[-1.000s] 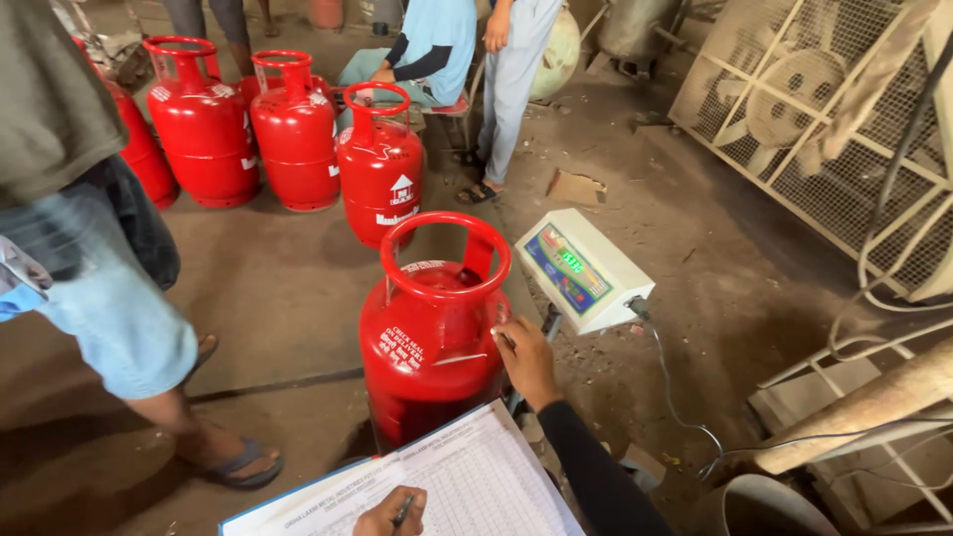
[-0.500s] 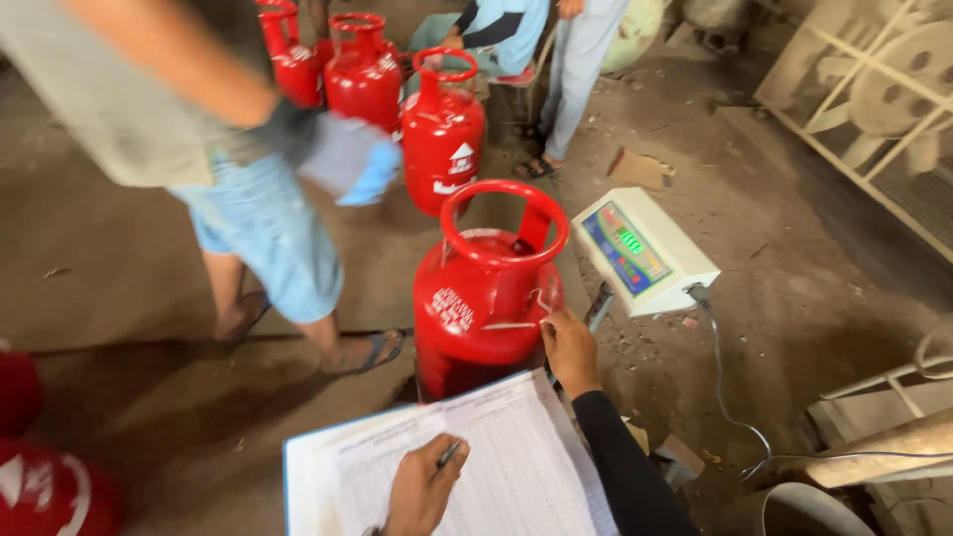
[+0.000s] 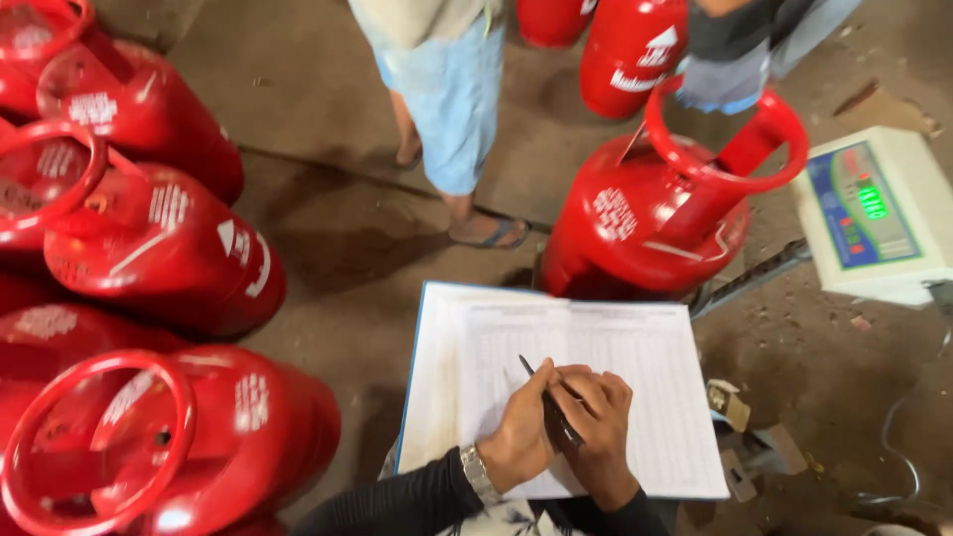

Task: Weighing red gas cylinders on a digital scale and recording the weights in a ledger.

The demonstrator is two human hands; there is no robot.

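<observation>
An open ledger [image 3: 635, 367] with ruled white pages lies on my lap. Both my hands meet over its lower middle. My left hand [image 3: 518, 435], with a metal watch at the wrist, grips a dark pen [image 3: 544, 395] whose tip points up-left on the page. My right hand [image 3: 599, 429] curls against the left hand and closes over the pen's lower end. Just beyond the ledger stands a red gas cylinder [image 3: 635, 223] with a ring handle.
A white weighing-scale display [image 3: 874, 213] with green digits sits right of the cylinder. Another person in light blue shorts [image 3: 447, 94] and sandals stands behind; a gloved hand [image 3: 727, 67] holds the cylinder's ring. Several red cylinders [image 3: 169, 248] crowd the left side.
My right hand has left the cylinder and joined my left hand on the pen. My view has swung left and down, bringing in the left cylinders. The other person has stepped up to the cylinder.
</observation>
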